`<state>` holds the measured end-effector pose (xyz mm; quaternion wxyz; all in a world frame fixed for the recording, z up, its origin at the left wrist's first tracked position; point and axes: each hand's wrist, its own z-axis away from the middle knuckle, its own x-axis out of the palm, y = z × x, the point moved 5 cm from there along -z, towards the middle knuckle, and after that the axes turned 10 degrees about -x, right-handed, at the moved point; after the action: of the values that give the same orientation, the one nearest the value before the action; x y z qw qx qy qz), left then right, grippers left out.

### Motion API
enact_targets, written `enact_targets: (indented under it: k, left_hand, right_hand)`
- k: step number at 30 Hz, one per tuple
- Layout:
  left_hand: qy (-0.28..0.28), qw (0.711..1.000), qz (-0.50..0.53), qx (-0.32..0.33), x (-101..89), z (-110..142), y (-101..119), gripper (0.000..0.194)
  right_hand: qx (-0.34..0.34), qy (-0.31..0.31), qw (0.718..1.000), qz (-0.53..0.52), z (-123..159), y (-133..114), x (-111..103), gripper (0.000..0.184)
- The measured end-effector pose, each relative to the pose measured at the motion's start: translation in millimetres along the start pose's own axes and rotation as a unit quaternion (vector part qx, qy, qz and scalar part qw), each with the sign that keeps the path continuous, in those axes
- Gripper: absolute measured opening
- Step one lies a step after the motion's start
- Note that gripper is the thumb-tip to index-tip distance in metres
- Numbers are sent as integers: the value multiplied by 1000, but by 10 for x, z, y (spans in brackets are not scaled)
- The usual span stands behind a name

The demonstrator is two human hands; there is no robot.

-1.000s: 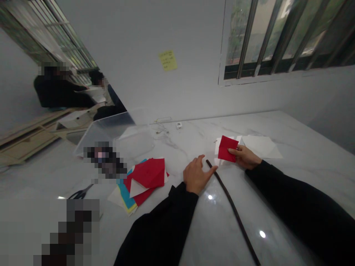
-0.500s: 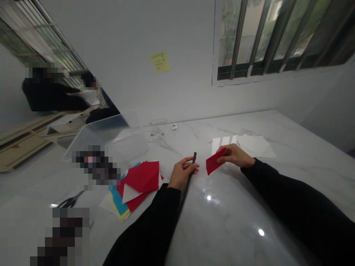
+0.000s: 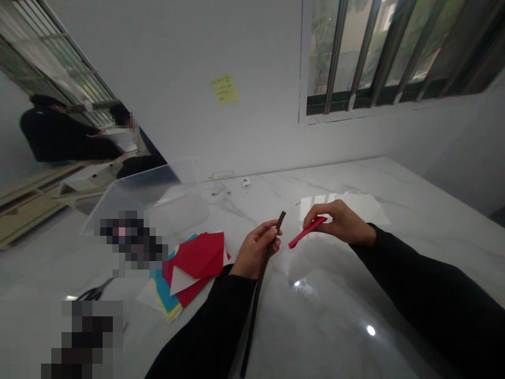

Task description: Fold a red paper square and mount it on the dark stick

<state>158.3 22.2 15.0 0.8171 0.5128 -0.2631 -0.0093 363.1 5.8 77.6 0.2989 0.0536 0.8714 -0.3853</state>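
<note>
Marble tabletop [image 3: 327, 337] (red paper [image 3: 197, 256] on it) beneath a barred window [image 3: 379, 58].

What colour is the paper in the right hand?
Red paper, best seen in the head view.

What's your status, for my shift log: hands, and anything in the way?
Left hand gripping long dark strip. Right hand pinching folded red paper. Stack of coloured paper just beyond left sleeve.
</note>
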Motion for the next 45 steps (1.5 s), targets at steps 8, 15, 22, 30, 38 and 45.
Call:
enact_targets:
  k: [8, 15, 22, 30, 38, 45]
  left_hand:
    - [-52, 997, -48, 6, 167, 106, 29, 41]
    - [-81, 994, -68, 1, 218, 151, 4, 43]
    - [-90, 993, -79, -3, 210, 151, 2, 43]
    - [-87, 993, -80, 1, 203, 139, -4, 45]
    - [-85, 994, -67, 1, 187, 132, 2, 42]
    - [-77, 994, -74, 6, 187, 138, 15, 39]
  right_hand:
    - [-33, 30, 998, 41, -34, -188, -47, 7]
    - [-57, 24, 997, 51, -35, -294, -49, 8]
    - [-33, 25, 997, 63, -36, -311, -42, 9]
    - [-23, 35, 996, 76, -28, -274, -23, 8]
    - [-5, 46, 997, 68, -28, -264, -11, 11]
    - [5, 51, 996, 69, -25, -246, 5, 12]
